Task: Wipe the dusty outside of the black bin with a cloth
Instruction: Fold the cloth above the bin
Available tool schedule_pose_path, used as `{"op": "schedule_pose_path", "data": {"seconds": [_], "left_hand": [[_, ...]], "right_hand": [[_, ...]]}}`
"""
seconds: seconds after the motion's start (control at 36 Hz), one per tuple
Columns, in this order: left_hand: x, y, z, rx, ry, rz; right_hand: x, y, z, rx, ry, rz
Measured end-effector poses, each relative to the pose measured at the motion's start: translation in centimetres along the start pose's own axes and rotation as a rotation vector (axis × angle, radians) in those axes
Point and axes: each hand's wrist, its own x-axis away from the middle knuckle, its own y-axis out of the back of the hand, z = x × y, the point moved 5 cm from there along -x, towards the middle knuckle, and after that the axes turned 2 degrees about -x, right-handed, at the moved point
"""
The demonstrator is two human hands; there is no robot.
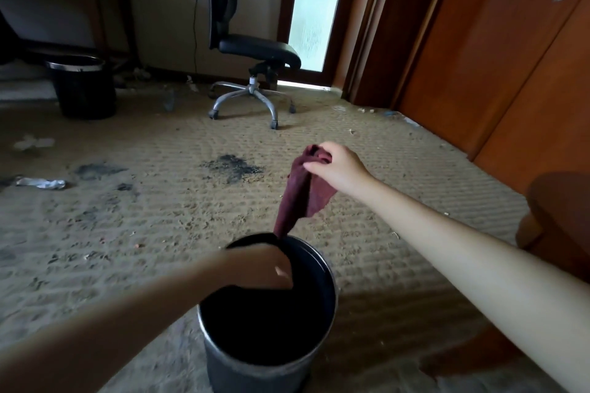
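- Dusty beige carpet (367,150) runs across the whole room, marked with dark stains and scattered litter; an office chair (252,51) stands at 12 o'clock, a second dark bin (83,86) sits at 10 o'clock, and wooden cabinet doors (510,67) line the 2 o'clock side.
- The black bin (271,357) stands upright on the carpet at 6 o'clock, directly below the camera, mouth open upward, its long axis vertical.
- The left hand (258,268) is closed over the far-left part of the rim, fingers curling inside, which appears to steady the bin.
- The right hand (338,163) is raised beyond the bin toward 1 o'clock, pinching the top of a maroon cloth (303,191) between thumb and fingers.
- The cloth hangs down toward 7 o'clock, and its lower tip reaches the far rim just beside the left hand; whether it touches the rim or dips inside cannot be told.
- Judged from this, wiping of the outer wall has not begun: the cloth is dangling, not bunched against the bin.
- The relation that matters: the outer wall lies below and nearer than the right hand, toward 6 o'clock, so the cloth would need to come down and around the side.
- The left hand is nearer the bin; the right hand carries the tool.
- Open carpet surrounds the bin at 3 and 9 o'clock, so there is room to sweep around; a wooden furniture piece (555,220) at 3 o'clock is well apart.
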Motion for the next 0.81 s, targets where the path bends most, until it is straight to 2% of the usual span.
{"op": "schedule_pose_path", "data": {"seconds": [0.08, 0.14, 0.19, 0.25, 0.33, 0.39, 0.53, 0.69, 0.81], "left_hand": [[-0.7, 4.5, 2.6, 0.036, 0.11, -0.196], [-1.2, 8.0, 5.0, 0.131, 0.176, -0.4], [-1.6, 10.9, 7.4, 0.315, 0.253, -0.615], [-2.4, 12.5, 9.6, 0.593, 0.303, -0.748], [-4.3, 13.1, 11.6, 1.02, 0.367, -0.709], [-5.4, 12.7, 12.8, 1.159, 0.368, -0.664], [-6.5, 12.3, 16.1, 1.178, 0.277, -0.51], [-7.6, 13.5, 18.1, 0.994, 0.287, -0.607], [-8.9, 15.0, 18.0, 1.091, 0.281, -0.499]], "right_hand": [[-1.4, -0.9, -0.4, -0.255, -0.092, -0.01], [-2.7, -2.3, -0.3, -0.417, -0.122, 0.021], [-4.4, -4.2, -0.1, -0.565, -0.176, 0.082], [-6.2, -6.5, 0.0, -0.675, -0.214, 0.15], [-8.5, -9.5, 0.2, -0.804, -0.23, 0.218], [-9.4, -11.1, 0.3, -0.861, -0.245, 0.282], [-11.3, -13.3, -0.2, -0.818, -0.243, 0.442], [-14.3, -13.1, -1.0, -0.366, -0.16, 0.258], [-16.2, -11.6, -2.1, -0.094, -0.213, 0.241]]}}
